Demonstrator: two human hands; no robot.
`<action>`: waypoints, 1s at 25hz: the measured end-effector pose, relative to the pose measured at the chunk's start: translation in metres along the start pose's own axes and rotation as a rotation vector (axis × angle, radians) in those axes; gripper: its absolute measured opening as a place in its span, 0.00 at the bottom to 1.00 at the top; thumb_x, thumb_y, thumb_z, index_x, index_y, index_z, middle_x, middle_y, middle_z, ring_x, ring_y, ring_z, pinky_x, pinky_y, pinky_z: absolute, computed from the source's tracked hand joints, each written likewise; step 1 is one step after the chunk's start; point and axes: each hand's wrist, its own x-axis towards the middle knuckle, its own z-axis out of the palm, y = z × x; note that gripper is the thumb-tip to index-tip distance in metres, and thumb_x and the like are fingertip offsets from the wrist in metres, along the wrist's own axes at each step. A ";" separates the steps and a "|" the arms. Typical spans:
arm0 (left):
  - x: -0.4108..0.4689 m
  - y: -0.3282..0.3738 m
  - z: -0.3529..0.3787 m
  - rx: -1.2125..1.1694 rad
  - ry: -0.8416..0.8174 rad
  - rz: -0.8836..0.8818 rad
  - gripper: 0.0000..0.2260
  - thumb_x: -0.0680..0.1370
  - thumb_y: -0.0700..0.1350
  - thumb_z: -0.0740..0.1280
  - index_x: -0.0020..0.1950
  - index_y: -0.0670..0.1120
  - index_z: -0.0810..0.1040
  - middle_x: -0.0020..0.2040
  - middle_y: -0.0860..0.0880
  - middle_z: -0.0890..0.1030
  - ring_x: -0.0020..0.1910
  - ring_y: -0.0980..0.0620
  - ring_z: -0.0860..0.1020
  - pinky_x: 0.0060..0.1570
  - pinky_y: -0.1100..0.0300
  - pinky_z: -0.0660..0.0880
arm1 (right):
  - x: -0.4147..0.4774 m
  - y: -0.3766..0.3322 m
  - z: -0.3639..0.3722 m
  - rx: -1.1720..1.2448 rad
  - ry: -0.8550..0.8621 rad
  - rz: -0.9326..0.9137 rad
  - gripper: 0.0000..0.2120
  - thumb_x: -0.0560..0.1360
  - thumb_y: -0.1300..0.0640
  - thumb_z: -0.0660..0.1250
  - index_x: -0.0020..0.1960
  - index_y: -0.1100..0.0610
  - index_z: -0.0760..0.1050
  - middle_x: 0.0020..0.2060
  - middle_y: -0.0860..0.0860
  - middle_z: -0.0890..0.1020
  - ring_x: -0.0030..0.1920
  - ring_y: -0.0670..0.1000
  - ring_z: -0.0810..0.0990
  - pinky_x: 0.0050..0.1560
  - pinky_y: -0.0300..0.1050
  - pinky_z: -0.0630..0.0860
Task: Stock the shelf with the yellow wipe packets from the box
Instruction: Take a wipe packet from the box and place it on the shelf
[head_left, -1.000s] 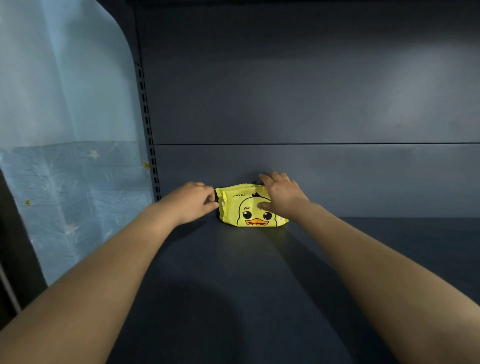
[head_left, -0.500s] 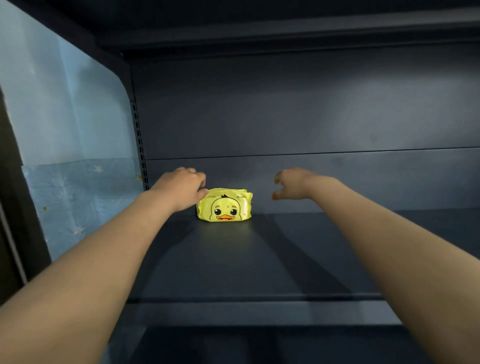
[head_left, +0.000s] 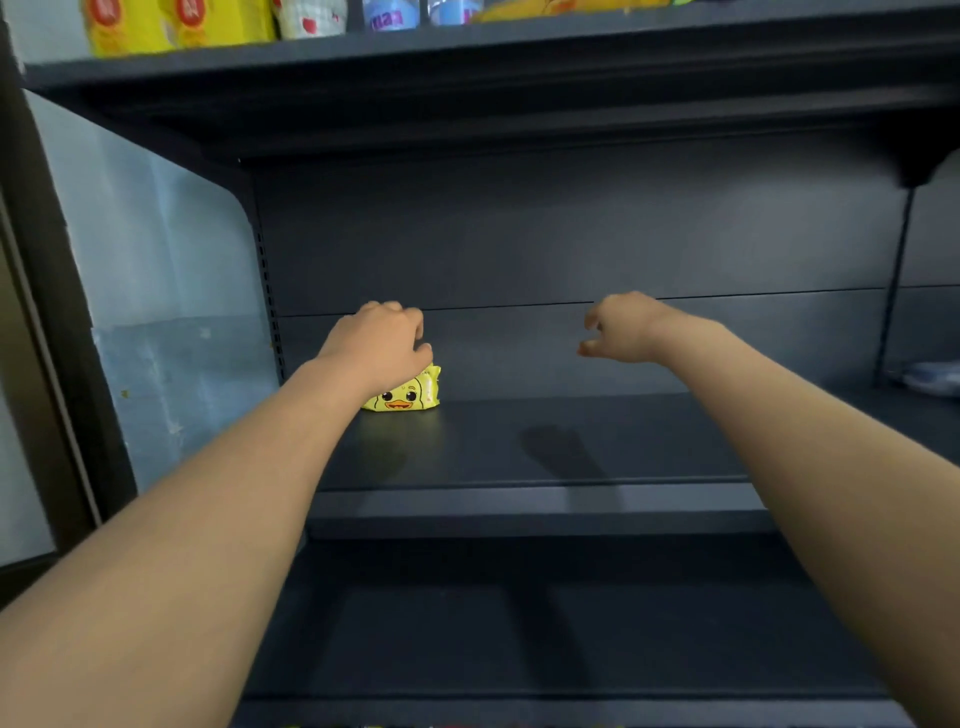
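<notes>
The yellow duck-printed plastic wipe packet (head_left: 408, 397) lies long axis left-to-right on the dark metal shelf (head_left: 571, 447), just below the curled fingers of the left hand (head_left: 382, 340); whether they grip it is unclear. The right hand (head_left: 623, 327), loosely curled and empty, hangs well apart.

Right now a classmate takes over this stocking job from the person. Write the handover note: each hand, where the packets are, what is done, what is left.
Left hand: curled over the top left of the yellow wipe packet; whether it grips it cannot be told.
Right hand: in the air to the packet's right, fingers loosely curled, holding nothing.
Packet: upright at the back left of the shelf, duck face outward.
Done: one packet placed.
Left: fetch the other packets from the box, which is out of view.
</notes>
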 end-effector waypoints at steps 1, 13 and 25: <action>-0.008 0.008 -0.008 0.002 0.009 0.001 0.13 0.78 0.50 0.58 0.57 0.46 0.74 0.55 0.47 0.75 0.57 0.46 0.71 0.53 0.52 0.71 | -0.014 0.006 -0.007 0.002 0.016 0.012 0.22 0.76 0.47 0.63 0.63 0.61 0.73 0.59 0.56 0.77 0.59 0.59 0.75 0.59 0.51 0.73; -0.123 0.115 -0.068 -0.036 0.034 0.003 0.12 0.78 0.49 0.58 0.55 0.44 0.74 0.55 0.46 0.75 0.57 0.45 0.71 0.51 0.52 0.68 | -0.200 0.057 -0.043 -0.004 0.027 0.072 0.22 0.77 0.48 0.62 0.63 0.62 0.73 0.60 0.58 0.77 0.60 0.60 0.74 0.60 0.51 0.72; -0.191 0.249 0.004 -0.125 -0.110 0.122 0.12 0.78 0.49 0.58 0.53 0.44 0.75 0.52 0.46 0.77 0.54 0.45 0.72 0.50 0.52 0.70 | -0.326 0.143 0.037 0.125 -0.159 0.201 0.20 0.78 0.49 0.61 0.62 0.62 0.72 0.58 0.59 0.77 0.57 0.60 0.75 0.54 0.49 0.73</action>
